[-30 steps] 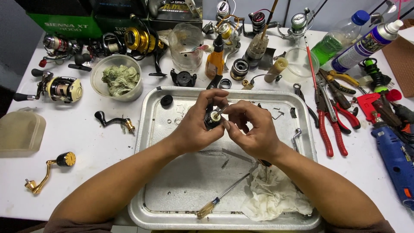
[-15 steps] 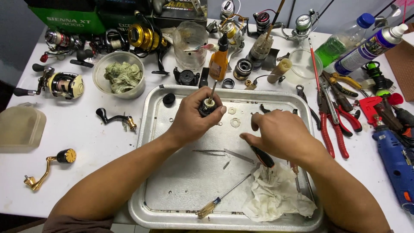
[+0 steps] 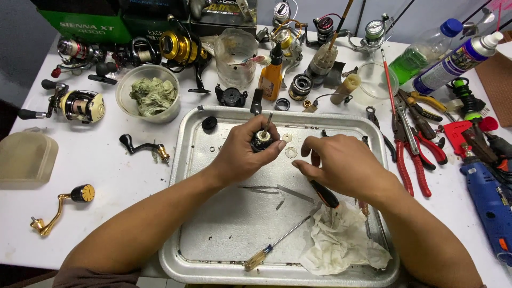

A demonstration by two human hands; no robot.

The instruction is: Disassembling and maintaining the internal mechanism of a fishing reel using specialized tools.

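Reel part: I saw a small black round part with a pale metal top [image 3: 261,140] gripped in my left hand [image 3: 242,154], held just above the far half of the metal tray [image 3: 373,133].
Left fingers: they were curled and pressed around the reel part, thumb on its near side.
Right hand: my right hand [image 3: 341,165] hovered palm down just right of the part; its fingers were loosely bent and held nothing I could make out.
Washers: two small pale rings [image 3: 289,145] lay on the tray floor between the two hands.
Tray contents: a dark-handled tool [image 3: 324,193] stuck out from under my right palm, a screwdriver with an amber handle [image 3: 266,252] lay near the front rim, and a crumpled white rag [image 3: 341,242] sat in the near right corner.
Packages: a green box with white lettering [image 3: 85,24] stood at the worktop's far left edge, a darker box just right of it.
Bottles: a small orange bottle with a black nozzle [image 3: 271,74] stood beyond the tray; a clear bottle of green liquid with a blue cap [image 3: 421,53] and a labelled blue-and-white spray can [image 3: 458,61] lay far right.
Right side: red-handled pliers [image 3: 413,154] and a blue power tool [image 3: 488,202].
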